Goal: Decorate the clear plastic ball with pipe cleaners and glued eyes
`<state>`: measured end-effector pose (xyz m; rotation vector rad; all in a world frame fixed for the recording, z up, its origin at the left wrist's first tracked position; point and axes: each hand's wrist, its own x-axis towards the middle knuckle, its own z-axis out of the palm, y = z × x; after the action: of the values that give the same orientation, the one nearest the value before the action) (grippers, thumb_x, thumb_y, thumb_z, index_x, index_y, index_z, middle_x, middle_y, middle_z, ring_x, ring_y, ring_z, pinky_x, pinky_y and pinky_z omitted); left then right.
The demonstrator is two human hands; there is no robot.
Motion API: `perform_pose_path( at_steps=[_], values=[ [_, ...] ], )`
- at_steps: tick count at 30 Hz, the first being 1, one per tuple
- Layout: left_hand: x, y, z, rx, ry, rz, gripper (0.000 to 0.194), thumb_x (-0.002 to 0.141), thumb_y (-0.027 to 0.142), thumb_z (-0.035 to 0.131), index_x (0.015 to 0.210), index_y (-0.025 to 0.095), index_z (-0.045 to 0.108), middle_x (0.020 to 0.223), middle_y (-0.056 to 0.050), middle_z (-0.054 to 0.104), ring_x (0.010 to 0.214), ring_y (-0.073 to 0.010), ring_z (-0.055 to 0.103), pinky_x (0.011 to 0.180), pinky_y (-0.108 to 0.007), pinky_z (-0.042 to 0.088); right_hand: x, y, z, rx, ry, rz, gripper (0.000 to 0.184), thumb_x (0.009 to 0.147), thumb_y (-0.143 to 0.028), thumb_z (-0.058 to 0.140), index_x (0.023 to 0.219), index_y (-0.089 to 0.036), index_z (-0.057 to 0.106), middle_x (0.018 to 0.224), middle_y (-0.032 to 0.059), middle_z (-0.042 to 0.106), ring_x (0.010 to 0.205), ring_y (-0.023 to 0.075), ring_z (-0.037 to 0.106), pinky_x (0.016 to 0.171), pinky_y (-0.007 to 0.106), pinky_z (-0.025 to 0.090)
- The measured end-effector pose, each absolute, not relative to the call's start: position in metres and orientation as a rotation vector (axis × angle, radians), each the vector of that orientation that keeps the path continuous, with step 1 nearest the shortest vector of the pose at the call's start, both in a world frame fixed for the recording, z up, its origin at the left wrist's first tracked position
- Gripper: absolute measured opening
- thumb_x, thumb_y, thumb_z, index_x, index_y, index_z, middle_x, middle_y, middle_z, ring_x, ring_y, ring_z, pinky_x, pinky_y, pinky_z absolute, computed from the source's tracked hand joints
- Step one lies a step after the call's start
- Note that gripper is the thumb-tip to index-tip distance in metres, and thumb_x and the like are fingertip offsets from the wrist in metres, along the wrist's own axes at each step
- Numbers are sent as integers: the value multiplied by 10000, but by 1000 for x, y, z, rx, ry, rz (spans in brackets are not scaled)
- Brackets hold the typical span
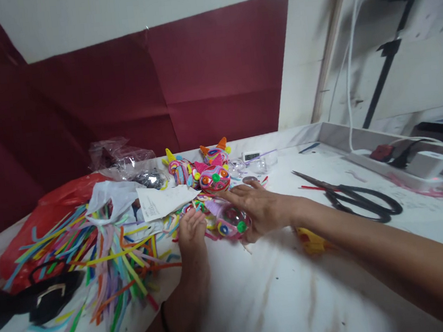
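Observation:
My right hand (264,209) reaches in from the right and cups a clear ball wrapped in coloured pipe cleaners (233,223), its fingers stretched toward a pink cat-like figure (215,178). My left hand (191,233) comes up from the bottom edge with a dark band on the wrist. Its fingers curl down onto the pipe cleaner ends beside the ball, and what they pinch is hidden. Two more colourful horned figures (180,169) stand just behind.
A heap of coloured pipe cleaner strips (95,249) spreads over a red plastic bag (50,207) on the left, with a white paper slip (165,200) on top. Black scissors (353,196) lie to the right. A yellow scrap (312,241) sits under my right forearm. A power strip (425,164) is far right.

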<state>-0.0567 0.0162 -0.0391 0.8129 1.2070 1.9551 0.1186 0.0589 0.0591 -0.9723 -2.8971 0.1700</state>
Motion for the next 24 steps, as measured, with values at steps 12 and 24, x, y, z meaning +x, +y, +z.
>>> perform_pose_path(
  at_steps=[12,24],
  values=[
    [-57,13,-36,837,1166,1916,296,761,229,668,1046,189,601,1116,-103,660,1065,-197,644,1009,-369,461,132,67,61,-1072,-2838,242,1196,566,-450,798,1526,-186,134,1418,196,468,1335,381,372,1084,581,194],
    [-52,7,-30,895,1155,1790,363,730,275,700,1066,185,597,1167,-126,653,1129,-238,625,1023,-378,457,168,88,59,-1183,-2797,370,1168,541,-444,831,1512,-223,220,1477,178,422,1380,388,336,1090,541,281]
  ],
)
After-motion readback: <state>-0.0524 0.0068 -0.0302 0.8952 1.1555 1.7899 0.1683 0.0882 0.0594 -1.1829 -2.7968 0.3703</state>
